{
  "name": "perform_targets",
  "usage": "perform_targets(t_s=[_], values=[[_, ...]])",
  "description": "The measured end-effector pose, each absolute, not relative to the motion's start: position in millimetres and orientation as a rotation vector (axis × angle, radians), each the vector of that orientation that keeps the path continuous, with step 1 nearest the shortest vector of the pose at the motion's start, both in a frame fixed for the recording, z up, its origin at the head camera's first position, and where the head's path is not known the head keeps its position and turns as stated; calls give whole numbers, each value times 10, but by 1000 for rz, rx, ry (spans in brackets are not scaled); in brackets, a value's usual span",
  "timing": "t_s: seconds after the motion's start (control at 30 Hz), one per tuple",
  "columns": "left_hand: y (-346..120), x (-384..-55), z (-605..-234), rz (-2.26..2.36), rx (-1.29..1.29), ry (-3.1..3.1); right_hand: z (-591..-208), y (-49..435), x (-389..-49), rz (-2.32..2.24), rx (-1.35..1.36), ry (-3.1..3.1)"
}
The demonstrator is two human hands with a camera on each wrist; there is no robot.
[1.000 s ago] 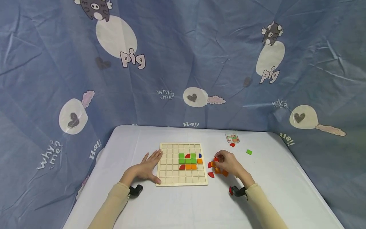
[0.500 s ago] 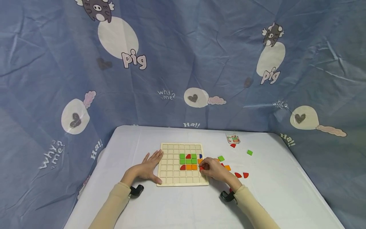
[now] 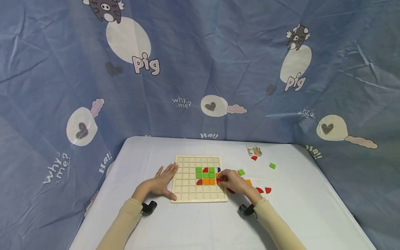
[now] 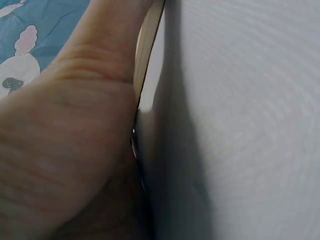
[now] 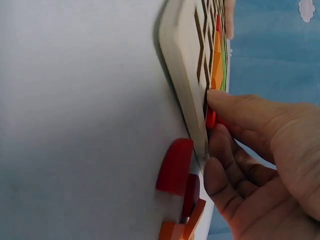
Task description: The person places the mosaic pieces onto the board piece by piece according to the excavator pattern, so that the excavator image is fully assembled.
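My left hand (image 3: pixel 160 182) lies spread at the left edge of a wooden grid board (image 3: pixel 184 196), fingertips and thumb on its rim. In the left wrist view, the palm (image 4: pixel 65 145) fills the left side, with the board's edge (image 4: pixel 146 45) beyond it. Over the board's right column, my right hand (image 3: pixel 234 182) pinches a red quarter-circle tile (image 5: pixel 210 119) at a cell, right of two orange squares (image 3: pixel 209 181). Green squares (image 3: pixel 199 175), other red quarter-circles (image 3: pixel 199 182) and a small blue piece (image 3: pixel 219 170) sit in nearby cells.
Loose tiles lie right of the board: green squares (image 3: pixel 241 172), an orange square (image 3: pixel 248 182) and red quarter-circles (image 3: pixel 268 190). Some are partly behind my right hand. A printed clear bag (image 3: pixel 254 150) is at the back, and a patterned blue curtain (image 3: pixel 187 69) surrounds the table.
My right hand has moved left from the loose pile to the board, carrying a red quarter-circle tile to the right column. Loose tiles have shifted and spread out. My left hand stays put.
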State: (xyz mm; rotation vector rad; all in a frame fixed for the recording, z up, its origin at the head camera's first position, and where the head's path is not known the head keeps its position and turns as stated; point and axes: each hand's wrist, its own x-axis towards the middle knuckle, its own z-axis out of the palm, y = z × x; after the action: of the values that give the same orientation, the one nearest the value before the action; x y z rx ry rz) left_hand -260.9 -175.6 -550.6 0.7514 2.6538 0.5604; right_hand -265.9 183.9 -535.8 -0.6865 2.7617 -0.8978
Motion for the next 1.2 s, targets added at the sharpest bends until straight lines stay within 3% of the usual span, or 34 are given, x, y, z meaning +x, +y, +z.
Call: perform_targets(t_s=[0.43,0.87,1.2], values=[[-1750,-2579,-5492,556,755,2660,-5344,1931,-2656,-999,-699,2816],[-1727,-2594,-5488,533,732,2655,-5268,3013,-3256,-975,-263,3074],[-1728,-2606,-5505,520,730,2665,-5384,3292,-3520,-884,-209,3055]])
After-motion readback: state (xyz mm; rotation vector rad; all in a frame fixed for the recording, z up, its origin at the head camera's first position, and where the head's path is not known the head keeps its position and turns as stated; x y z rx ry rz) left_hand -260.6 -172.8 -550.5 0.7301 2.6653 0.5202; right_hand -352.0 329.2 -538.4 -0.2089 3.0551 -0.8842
